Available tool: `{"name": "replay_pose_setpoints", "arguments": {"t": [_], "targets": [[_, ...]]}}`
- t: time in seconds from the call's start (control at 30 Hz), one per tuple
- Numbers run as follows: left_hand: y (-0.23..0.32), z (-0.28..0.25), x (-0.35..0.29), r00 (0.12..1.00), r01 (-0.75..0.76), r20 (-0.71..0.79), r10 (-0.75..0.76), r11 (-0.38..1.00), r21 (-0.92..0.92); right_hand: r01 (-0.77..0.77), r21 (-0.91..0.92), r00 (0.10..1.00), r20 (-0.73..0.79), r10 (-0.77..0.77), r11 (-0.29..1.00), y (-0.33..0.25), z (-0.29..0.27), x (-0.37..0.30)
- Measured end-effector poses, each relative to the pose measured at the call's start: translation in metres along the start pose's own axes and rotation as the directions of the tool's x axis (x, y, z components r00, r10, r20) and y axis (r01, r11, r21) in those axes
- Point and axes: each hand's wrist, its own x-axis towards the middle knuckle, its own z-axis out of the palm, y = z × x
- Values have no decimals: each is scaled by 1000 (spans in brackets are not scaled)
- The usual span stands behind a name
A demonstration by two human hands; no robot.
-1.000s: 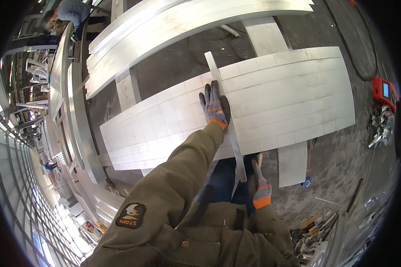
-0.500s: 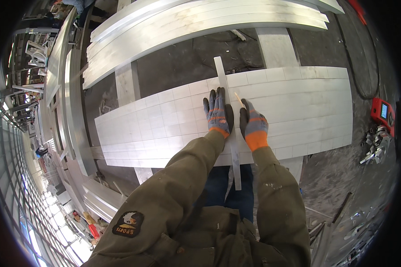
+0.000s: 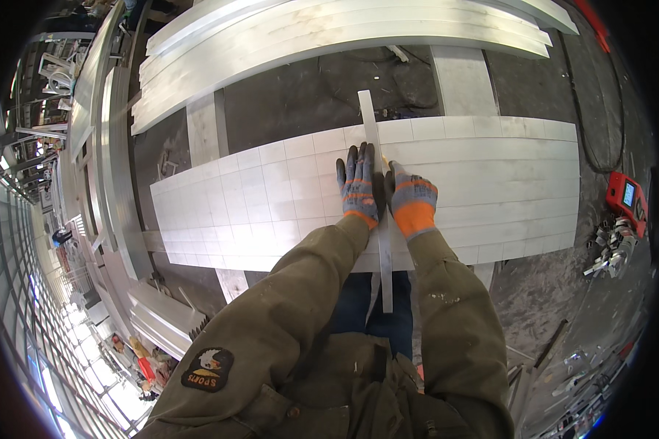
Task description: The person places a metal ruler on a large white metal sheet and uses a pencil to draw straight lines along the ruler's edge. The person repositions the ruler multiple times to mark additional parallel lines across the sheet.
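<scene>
Side-by-side pale metal bars (image 3: 490,175) form a wide surface in front of me, with thin lines marked across their left part. A narrow flat metal strip (image 3: 386,285) lies crosswise over them and sticks out past both long edges. My gloved left hand (image 3: 359,186) rests flat along the strip's left side, fingers stretched out and the thumb side against it. My gloved right hand (image 3: 414,201) is closed in a pinch at the strip's right edge. It grips a thin yellowish pencil (image 3: 385,159), mostly hidden by the fingers.
More long metal bars (image 3: 329,36) lie beyond, resting on a metal cross support (image 3: 465,80). Other profiles (image 3: 121,175) stand stacked at the left. A red device with a screen (image 3: 627,196) sits at the right beside metal offcuts (image 3: 613,245). A dark cable (image 3: 582,139) runs over the floor.
My right hand has moved left and turned, bringing the pencil against the strip's edge; less of the pencil shows. My left hand stays flat beside the strip.
</scene>
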Motion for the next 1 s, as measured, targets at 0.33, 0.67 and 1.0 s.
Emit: {"name": "replay_pose_setpoints", "arguments": {"t": [0.33,0.67,1.0], "targets": [[-4,4,1,999,-29,-13,29,998,51,104,-135,951,303,-59,985,24,18,-122],[-6,7,1,997,-34,-64,39,997,65,-170,633,984,75,159,755,40,67,-279],[6,-5,11,998,-52,-29,52,999,-1,-374,448,925,251,287,812,16,143,-278]]}}
